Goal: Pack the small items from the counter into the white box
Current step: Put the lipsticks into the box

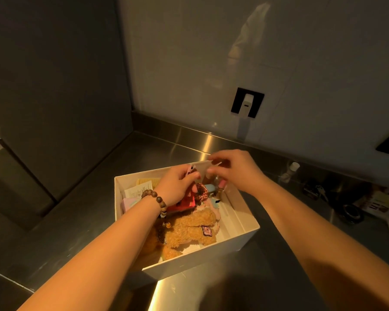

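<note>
Your left hand [179,184] and right hand [233,170] meet above the far end of the white box [240,240]; between them you hold a small clear bag [202,169], pinched at its top edge from both sides; the fingers of each hand are closed on it, the left on its left corner, the right on its right corner; what the bag contains I cannot tell, though something pink [222,182] shows just under the right hand. The bag's top edge runs left to right between your hands, with the rest hanging down toward the box; it sits directly over the far end of the box, so the coming move looks to be straight down, not sideways. The box stands on the steel counter [166,144] and already holds a tan plush toy [189,230] at the near end, a red item [184,204] under your left wrist, and papers [135,191] along the left wall; the free space appears to be along the right wall and far corner, nearer your right hand. More items remain on the counter to your right: a small bottle [291,170], keys [319,190], and a dark round thing [349,212]; all well apart from the box. Judgement: packing is partly done; the right hand is better placed for the next pick.
</note>
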A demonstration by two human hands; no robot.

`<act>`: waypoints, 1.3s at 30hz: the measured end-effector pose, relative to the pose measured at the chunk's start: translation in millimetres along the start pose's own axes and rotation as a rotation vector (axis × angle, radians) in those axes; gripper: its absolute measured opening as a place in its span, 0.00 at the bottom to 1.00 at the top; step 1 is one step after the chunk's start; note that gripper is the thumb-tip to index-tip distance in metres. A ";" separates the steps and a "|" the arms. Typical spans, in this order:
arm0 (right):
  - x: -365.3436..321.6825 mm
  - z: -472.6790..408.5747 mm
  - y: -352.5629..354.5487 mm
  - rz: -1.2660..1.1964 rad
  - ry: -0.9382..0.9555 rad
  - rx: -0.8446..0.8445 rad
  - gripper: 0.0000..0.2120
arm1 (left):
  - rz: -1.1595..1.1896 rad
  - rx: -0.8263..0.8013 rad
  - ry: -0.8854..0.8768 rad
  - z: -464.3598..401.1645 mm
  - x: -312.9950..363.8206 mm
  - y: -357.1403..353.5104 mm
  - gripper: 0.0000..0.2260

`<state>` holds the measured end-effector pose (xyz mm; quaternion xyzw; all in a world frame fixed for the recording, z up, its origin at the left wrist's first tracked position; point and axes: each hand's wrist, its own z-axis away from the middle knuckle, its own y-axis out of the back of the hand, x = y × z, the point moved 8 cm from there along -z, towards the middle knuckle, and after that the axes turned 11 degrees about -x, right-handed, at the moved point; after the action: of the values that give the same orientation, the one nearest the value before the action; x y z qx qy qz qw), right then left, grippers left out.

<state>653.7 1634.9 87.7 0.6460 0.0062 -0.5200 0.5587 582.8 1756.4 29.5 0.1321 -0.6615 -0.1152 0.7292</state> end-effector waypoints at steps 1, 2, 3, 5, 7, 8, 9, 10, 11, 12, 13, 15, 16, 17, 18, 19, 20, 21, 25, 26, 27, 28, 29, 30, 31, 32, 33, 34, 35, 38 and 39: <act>-6.4 1.8 -3.6 -0.067 0.065 -0.016 0.16 | -0.068 -0.011 -0.025 -1.1 6.1 -4.3 0.09; -12.4 3.8 -6.2 -0.081 0.116 -0.019 0.14 | -0.133 -0.014 -0.055 -2.4 12.5 -8.1 0.08; -15.9 5.5 -8.2 -0.062 0.149 -0.009 0.13 | -0.187 -0.015 -0.076 -3.3 18.0 -11.5 0.08; -15.7 8.0 -10.3 -0.030 0.167 0.009 0.09 | -0.262 -0.030 -0.085 -4.8 24.0 -16.6 0.08; -11.0 10.0 -9.9 -0.068 0.169 0.015 0.08 | -0.333 -0.039 -0.081 -5.5 25.4 -19.6 0.09; -10.1 11.3 -10.0 -0.093 0.181 0.010 0.07 | -0.366 -0.039 -0.077 -5.5 25.5 -20.4 0.09; -9.5 12.6 -10.3 -0.110 0.192 0.000 0.06 | -0.392 -0.037 -0.072 -5.2 25.8 -21.2 0.09; -8.9 13.6 -9.8 -0.119 0.197 -0.005 0.06 | -0.409 -0.035 -0.069 -4.5 26.3 -21.9 0.10; -7.1 14.3 -7.8 -0.120 0.186 0.001 0.05 | -0.422 -0.032 -0.070 -3.4 26.5 -22.5 0.11; -3.8 14.8 -4.4 -0.124 0.162 0.012 0.05 | -0.436 -0.024 -0.069 -1.9 26.0 -21.9 0.12; 1.4 14.9 -0.5 -0.125 0.128 0.024 0.05 | -0.451 -0.006 -0.059 0.4 24.1 -19.7 0.14; 14.6 13.5 5.6 -0.046 0.038 0.021 0.05 | -0.463 0.068 -0.012 7.6 15.5 -8.8 0.19; 20.3 13.0 6.0 0.037 -0.009 -0.007 0.05 | -0.468 0.116 0.014 12.6 10.2 -1.8 0.22; 25.0 12.7 3.9 0.123 -0.054 -0.053 0.05 | -0.476 0.159 0.035 17.6 5.4 4.5 0.24; 28.1 12.0 -1.6 0.192 -0.079 -0.119 0.06 | -0.482 0.190 0.054 22.1 0.9 9.5 0.24; 28.7 12.8 -9.3 0.257 -0.094 -0.194 0.06 | -0.486 0.210 0.072 25.7 -3.3 13.0 0.24; 28.8 12.0 -18.5 0.319 -0.104 -0.266 0.06 | -0.485 0.224 0.085 28.6 -6.6 15.2 0.23; 28.9 11.3 -27.0 0.363 -0.125 -0.320 0.07 | -0.482 0.236 0.093 31.1 -9.1 16.6 0.23; 43.9 5.2 -53.4 0.387 -0.265 -0.365 0.04 | -0.476 0.269 0.079 38.7 -12.2 18.5 0.22; 44.9 4.1 -58.9 0.444 -0.244 -0.386 0.04 | -0.476 0.274 0.076 40.4 -12.5 18.9 0.22; 47.0 3.1 -62.2 0.465 -0.230 -0.388 0.07 | -0.475 0.280 0.075 41.8 -12.9 19.5 0.23; 49.5 4.3 -60.3 0.442 -0.242 -0.362 0.11 | -0.475 0.284 0.076 42.7 -13.4 19.9 0.24; 50.6 5.3 -59.4 0.408 -0.245 -0.353 0.13 | -0.477 0.288 0.075 43.3 -13.6 19.9 0.24; 49.8 5.9 -54.9 0.316 -0.243 -0.313 0.13 | -0.479 0.291 0.072 43.4 -13.7 19.8 0.25; 46.7 5.2 -50.8 0.271 -0.202 -0.312 0.13 | -0.481 0.292 0.068 42.9 -13.7 19.3 0.26; 41.7 7.8 -46.1 0.262 -0.154 -0.303 0.13 | -0.482 0.289 0.064 41.5 -13.5 17.7 0.26; 40.6 11.4 -40.9 0.226 -0.108 -0.278 0.14 | -0.481 0.283 0.060 39.7 -12.8 15.0 0.27; 39.4 17.5 -37.2 0.164 -0.061 -0.262 0.14 | -0.479 0.275 0.055 37.3 -11.2 11.2 0.27; 38.7 24.7 -33.3 0.104 -0.021 -0.231 0.15 | -0.478 0.264 0.048 34.5 -8.8 6.3 0.28; 46.1 47.1 -18.3 -0.078 0.016 -0.113 0.16 | -0.461 0.222 0.008 23.9 5.4 -13.5 0.28; 49.5 56.2 -13.4 -0.126 0.026 -0.076 0.17 | -0.444 0.210 -0.018 20.6 13.2 -21.1 0.27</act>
<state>631.1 1570.7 53.8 0.6291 0.0738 -0.5452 0.5491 563.8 1731.3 36.4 0.3482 -0.6310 -0.2043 0.6624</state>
